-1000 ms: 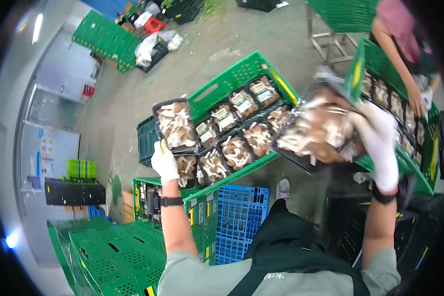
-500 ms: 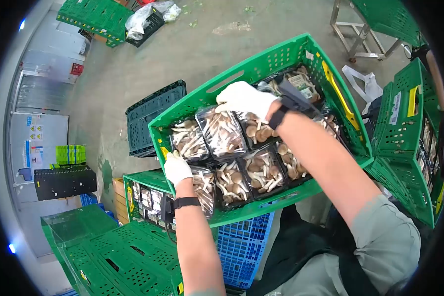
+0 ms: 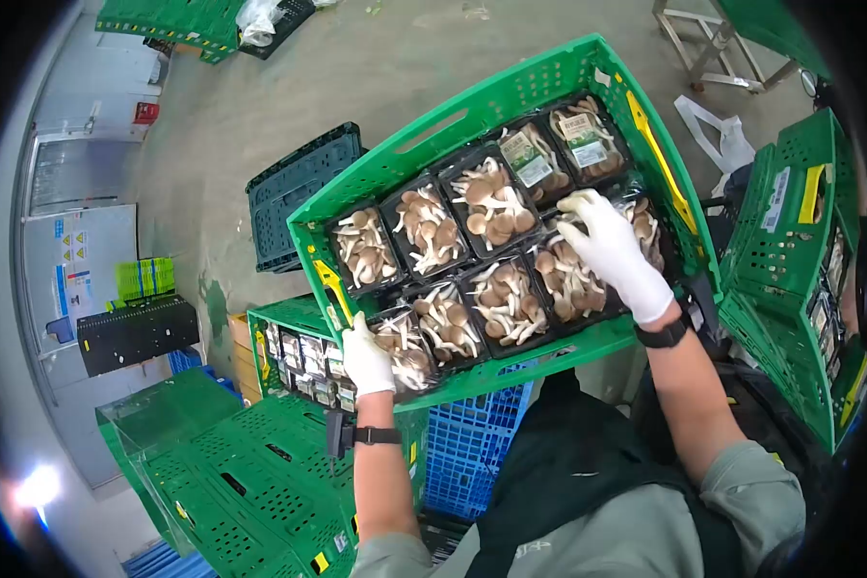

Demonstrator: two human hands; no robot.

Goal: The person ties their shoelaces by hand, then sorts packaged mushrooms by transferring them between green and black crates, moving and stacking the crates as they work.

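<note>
A green crate (image 3: 433, 135) holds two rows of black trays of mushrooms under clear film. My left hand (image 3: 367, 358), in a white glove, is at the crate's near left corner, its fingers at the rim by the yellow latch (image 3: 333, 286); how tightly they close is hard to see. Over the near row, right of the middle, my gloved right hand (image 3: 615, 252) has its fingertips on a tray of mushrooms (image 3: 566, 279), with thumb and fingers apart. Two trays in the far row bear labels, one of them the far right tray (image 3: 588, 143).
A dark folded crate (image 3: 303, 197) lies on the floor beyond. Green crates (image 3: 250, 491) stand at lower left, next to a blue crate (image 3: 472, 453). More green crates (image 3: 785, 279) are at right, near a white bag (image 3: 718, 135). A metal stand (image 3: 713, 48) is at upper right.
My right hand has moved from the far row to the near row, towards the right. The far-row trays now show more fully. My left hand stays at the crate's left corner.
</note>
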